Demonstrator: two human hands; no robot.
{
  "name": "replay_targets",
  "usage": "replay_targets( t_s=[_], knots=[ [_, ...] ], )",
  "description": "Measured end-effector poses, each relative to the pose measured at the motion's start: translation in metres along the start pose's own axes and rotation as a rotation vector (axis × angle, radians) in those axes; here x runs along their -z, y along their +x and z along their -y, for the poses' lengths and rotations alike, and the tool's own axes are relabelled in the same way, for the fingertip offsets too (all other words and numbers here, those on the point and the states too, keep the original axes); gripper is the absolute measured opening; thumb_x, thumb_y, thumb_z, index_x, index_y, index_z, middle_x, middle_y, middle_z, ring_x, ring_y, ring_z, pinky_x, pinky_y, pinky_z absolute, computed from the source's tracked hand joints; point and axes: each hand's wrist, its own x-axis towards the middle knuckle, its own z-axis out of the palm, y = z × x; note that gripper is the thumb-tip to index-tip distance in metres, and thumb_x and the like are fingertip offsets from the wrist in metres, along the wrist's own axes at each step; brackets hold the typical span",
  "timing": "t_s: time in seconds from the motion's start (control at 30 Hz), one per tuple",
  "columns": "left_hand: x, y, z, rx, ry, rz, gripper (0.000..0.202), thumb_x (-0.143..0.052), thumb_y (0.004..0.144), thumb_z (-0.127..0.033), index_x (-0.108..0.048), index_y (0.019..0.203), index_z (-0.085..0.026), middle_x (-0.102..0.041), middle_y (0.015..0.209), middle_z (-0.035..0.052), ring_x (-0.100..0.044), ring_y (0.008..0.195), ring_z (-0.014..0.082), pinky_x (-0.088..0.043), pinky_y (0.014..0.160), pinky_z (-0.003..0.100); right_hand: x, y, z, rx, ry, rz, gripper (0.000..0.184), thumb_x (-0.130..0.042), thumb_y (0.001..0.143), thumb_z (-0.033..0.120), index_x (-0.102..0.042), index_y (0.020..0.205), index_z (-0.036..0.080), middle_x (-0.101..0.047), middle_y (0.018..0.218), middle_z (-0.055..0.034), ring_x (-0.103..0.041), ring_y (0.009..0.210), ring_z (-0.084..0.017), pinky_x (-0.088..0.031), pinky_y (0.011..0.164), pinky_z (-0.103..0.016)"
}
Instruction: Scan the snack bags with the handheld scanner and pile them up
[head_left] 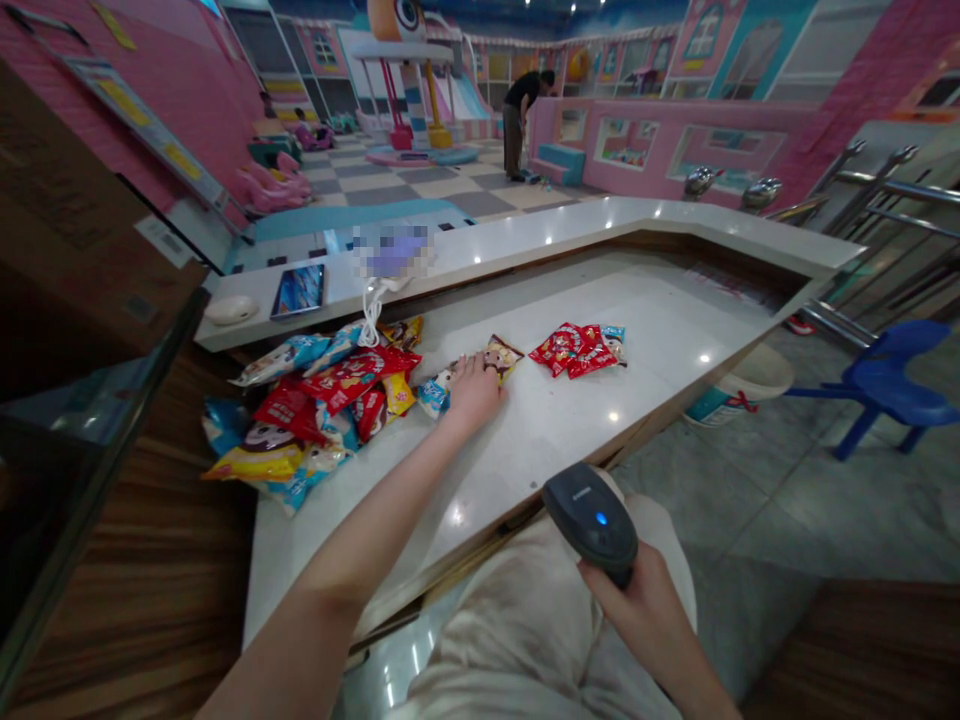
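My left hand (472, 392) reaches out over the white counter (660, 330) and rests on small snack packets (501, 357), fingers curled over them. To its left lies a heap of several colourful snack packets (322, 400). A smaller group of red packets (576, 350) lies further right on the counter. My right hand (637, 610) is near my lap, closed round the handle of a dark barcode scanner (592, 515) with a blue light on top.
A raised white ledge (525, 240) borders the counter and holds a tablet (298, 290), a white dish (231, 309) and a white cable (371, 310). A blue chair (892, 385) and a bucket (742, 385) stand on the floor at the right. A person (517, 115) stands far back.
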Motion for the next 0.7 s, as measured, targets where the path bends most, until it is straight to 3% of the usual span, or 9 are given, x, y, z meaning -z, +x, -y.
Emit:
replay_targets(
  t_s=[0.13,0.3,0.53,0.7],
  knots=[
    [0.005,-0.054,-0.021,-0.119,0.025,0.146,0.068,-0.061,0.076,-0.017,-0.048,0.142,-0.011,-0.038,0.156,0.0208,-0.028,0.149,0.0372,-0.004,0.123,0.051,-0.001,-0.004,0.002,-0.011,-0.010,-0.005,0.014,-0.059,0.078,0.026,-0.063,0.067,0.017,-0.062,0.060,0.0002,-0.057,0.059,-0.018,-0.045,0.054,-0.024],
    [0.016,-0.101,-0.034,-0.117,-0.153,0.121,0.064,-0.067,0.077,-0.022,-0.053,0.140,-0.019,-0.044,0.154,0.0163,-0.032,0.147,0.0347,-0.004,0.124,0.048,-0.001,-0.009,0.008,-0.013,-0.007,-0.011,0.016,-0.059,0.078,0.028,-0.063,0.067,0.017,-0.063,0.061,-0.0005,-0.058,0.060,-0.019,-0.045,0.055,-0.025],
    [0.022,-0.108,-0.038,-0.003,-0.329,0.106,0.052,-0.068,0.081,-0.023,-0.060,0.132,-0.022,-0.052,0.146,0.0146,-0.039,0.141,0.0320,-0.018,0.122,0.046,-0.003,-0.012,0.007,-0.015,-0.003,-0.047,0.015,-0.059,0.078,0.027,-0.068,0.073,0.016,-0.069,0.066,-0.0022,-0.062,0.063,-0.021,-0.048,0.059,-0.027],
    [0.029,-0.105,-0.042,0.077,-0.757,0.098,0.049,-0.072,0.081,-0.027,-0.061,0.128,-0.024,-0.062,0.134,0.0100,-0.054,0.126,0.0258,-0.031,0.117,0.040,-0.003,-0.010,0.008,0.007,0.011,-0.091,0.013,-0.061,0.078,0.025,-0.069,0.074,0.016,-0.070,0.067,-0.0020,-0.063,0.064,-0.021,-0.049,0.059,-0.026]
  ],
)
